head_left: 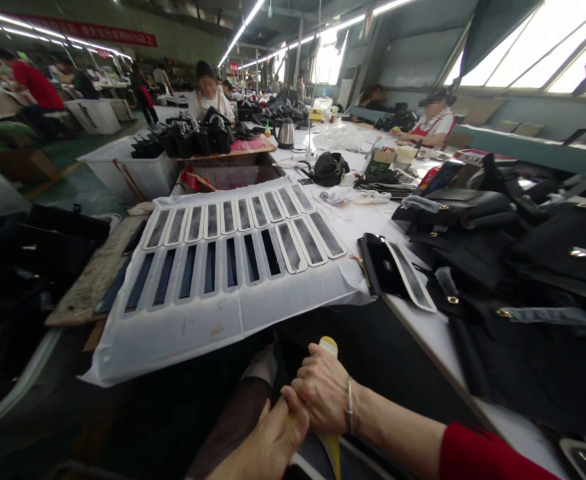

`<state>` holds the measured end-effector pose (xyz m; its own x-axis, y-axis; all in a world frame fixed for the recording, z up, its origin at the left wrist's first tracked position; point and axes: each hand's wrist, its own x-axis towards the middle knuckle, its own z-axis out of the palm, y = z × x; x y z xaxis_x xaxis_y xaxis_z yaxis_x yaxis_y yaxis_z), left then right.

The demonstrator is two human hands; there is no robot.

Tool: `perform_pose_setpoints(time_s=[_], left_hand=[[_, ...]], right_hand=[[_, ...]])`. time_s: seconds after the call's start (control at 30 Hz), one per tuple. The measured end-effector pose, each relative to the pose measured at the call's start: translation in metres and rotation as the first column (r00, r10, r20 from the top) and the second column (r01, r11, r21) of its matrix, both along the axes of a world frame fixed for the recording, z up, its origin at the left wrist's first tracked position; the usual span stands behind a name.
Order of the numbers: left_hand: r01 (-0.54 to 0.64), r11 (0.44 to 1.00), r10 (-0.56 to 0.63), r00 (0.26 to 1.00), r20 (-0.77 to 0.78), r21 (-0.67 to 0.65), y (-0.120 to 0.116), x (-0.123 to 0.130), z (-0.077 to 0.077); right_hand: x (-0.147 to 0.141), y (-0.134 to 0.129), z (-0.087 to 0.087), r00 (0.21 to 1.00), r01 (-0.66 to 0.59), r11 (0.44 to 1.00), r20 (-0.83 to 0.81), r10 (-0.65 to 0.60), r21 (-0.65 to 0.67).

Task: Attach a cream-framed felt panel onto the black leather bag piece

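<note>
My right hand (325, 390) is closed around a long yellow tool (329, 344). Its rounded yellow end sticks out above the fist, and a narrow yellow part shows below; its exact kind is hidden by my fingers. Pressed against the right fist is my left hand (275, 437), its fingers curled; what they grip is hidden. Under both hands, at the bottom edge, lies a dark panel with pale borders (365, 460), partly covered. Ahead, a white cloth-covered board (183, 327) carries rows of dark strips with pale rims (243, 215), and several slots in its front row show dark gaps.
Right of the board lie a black wallet-like piece (383, 267) and a pale-rimmed strip (411, 277). Black bags (473, 233) are heaped along the right. A white bin (123, 167) stands at left, a metal kettle (286, 133) farther back. Other people (430, 123) work at tables.
</note>
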<state>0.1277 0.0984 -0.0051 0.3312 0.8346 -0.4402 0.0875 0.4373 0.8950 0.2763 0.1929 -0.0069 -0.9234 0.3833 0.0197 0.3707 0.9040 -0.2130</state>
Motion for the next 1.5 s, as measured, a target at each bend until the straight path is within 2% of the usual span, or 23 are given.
perform_pose_setpoints(time_s=[0.13, 0.2, 0.23, 0.3, 0.37, 0.4, 0.43, 0.47, 0.53, 0.57, 0.6, 0.63, 0.7, 0.77, 0.83, 0.9, 0.97, 1.13, 1.2, 1.27, 1.33, 1.4, 1.5], left_hand=[[-0.133, 0.972, 0.194, 0.919, 0.343, -0.193, 0.002, 0.001, -0.007], [-0.235, 0.936, 0.326, 0.858, 0.398, -0.261, 0.004, 0.001, -0.013], [-0.277, 0.93, 0.353, 0.854, 0.382, -0.242, 0.005, 0.001, -0.015], [-0.288, 0.946, 0.323, 0.883, 0.342, -0.149, 0.008, 0.0, -0.019], [-0.216, 0.974, 0.227, 0.909, 0.349, -0.07, 0.01, -0.002, -0.022], [-0.178, 0.983, 0.185, 0.917, 0.353, -0.055, 0.01, -0.003, -0.022], [-0.153, 0.987, 0.159, 0.925, 0.346, -0.046, 0.01, -0.004, -0.023], [-0.151, 0.988, 0.154, 0.934, 0.322, -0.035, 0.009, -0.004, -0.024], [-0.154, 0.988, 0.148, 0.96, 0.238, 0.007, 0.008, -0.004, -0.025], [-0.146, 0.989, 0.138, 0.971, 0.194, 0.031, 0.006, -0.004, -0.026], [-0.136, 0.989, 0.127, 0.979, 0.159, 0.051, 0.005, -0.004, -0.027], [-0.123, 0.99, 0.114, 0.985, 0.129, 0.066, 0.005, -0.004, -0.027], [-0.099, 0.992, 0.093, 0.992, 0.084, 0.072, 0.004, -0.006, -0.026], [-0.083, 0.995, 0.076, 0.993, 0.095, 0.063, 0.005, -0.008, -0.022], [-0.071, 0.996, 0.062, 0.986, 0.157, 0.057, 0.005, -0.01, -0.018], [-0.072, 0.996, 0.058, 0.974, 0.219, 0.06, 0.006, -0.01, -0.013], [-0.083, 0.995, 0.069, 0.972, 0.227, 0.056, 0.007, -0.008, -0.01], [-0.149, 0.989, 0.148, 0.98, 0.137, 0.003, 0.01, 0.001, -0.009], [-0.162, 0.987, 0.163, 0.979, 0.119, -0.02, 0.011, 0.003, -0.009], [-0.163, 0.986, 0.165, 0.981, 0.098, -0.026, 0.012, 0.003, -0.009], [-0.156, 0.988, 0.155, 0.986, 0.056, 0.007, 0.013, 0.004, -0.009], [-0.149, 0.987, 0.148, 0.989, 0.011, 0.054, 0.015, 0.004, -0.009], [-0.154, 0.986, 0.153, 0.988, 0.006, 0.067, 0.018, 0.003, -0.009]], right_hand=[[0.007, -0.008, -0.001, 0.995, 0.105, 0.995, 0.006, -0.104, -0.002], [0.01, -0.012, 0.0, 0.99, 0.143, 0.99, 0.017, -0.143, -0.012], [0.011, -0.013, 0.001, 0.987, 0.161, 0.987, 0.026, -0.161, -0.023], [0.015, -0.016, 0.003, 0.98, 0.196, 0.98, 0.048, -0.193, -0.043], [0.02, -0.02, 0.005, 0.973, 0.227, 0.971, 0.064, -0.223, -0.077], [0.023, -0.021, 0.005, 0.963, 0.27, 0.95, 0.061, -0.263, -0.155], [0.028, -0.021, 0.005, 0.941, 0.335, 0.902, 0.06, -0.332, -0.273], [0.033, -0.021, 0.004, 0.903, 0.414, 0.815, 0.071, -0.424, -0.404], [0.044, -0.018, 0.0, 0.781, 0.548, 0.558, 0.142, -0.608, -0.624], [0.048, -0.015, -0.001, 0.721, 0.586, 0.443, 0.186, -0.668, -0.679], [0.051, -0.013, -0.003, 0.676, 0.608, 0.361, 0.223, -0.702, -0.707], [0.052, -0.01, -0.003, 0.649, 0.619, 0.309, 0.249, -0.719, -0.722], [0.05, -0.006, -0.001, 0.622, 0.57, 0.168, 0.29, -0.727, -0.804], [0.043, -0.004, 0.006, 0.653, 0.423, 0.036, 0.278, -0.704, -0.905], [0.036, -0.003, 0.015, 0.731, 0.238, -0.031, 0.2, -0.653, -0.971], [0.032, -0.001, 0.021, 0.801, 0.117, -0.04, 0.118, -0.587, -0.992], [0.031, 0.001, 0.02, 0.826, 0.092, -0.054, 0.107, -0.554, -0.994], [0.027, -0.004, -0.002, 0.762, 0.24, -0.039, 0.214, -0.612, -0.97], [0.025, -0.009, -0.007, 0.771, 0.249, -0.001, 0.199, -0.605, -0.968], [0.023, -0.011, -0.006, 0.803, 0.287, 0.114, 0.174, -0.57, -0.951], [0.023, -0.01, -0.001, 0.846, 0.335, 0.282, 0.156, -0.509, -0.899], [0.022, -0.007, 0.005, 0.889, 0.337, 0.417, 0.139, -0.436, -0.844], [0.018, -0.006, 0.011, 0.924, 0.322, 0.526, 0.142, -0.354, -0.787]])
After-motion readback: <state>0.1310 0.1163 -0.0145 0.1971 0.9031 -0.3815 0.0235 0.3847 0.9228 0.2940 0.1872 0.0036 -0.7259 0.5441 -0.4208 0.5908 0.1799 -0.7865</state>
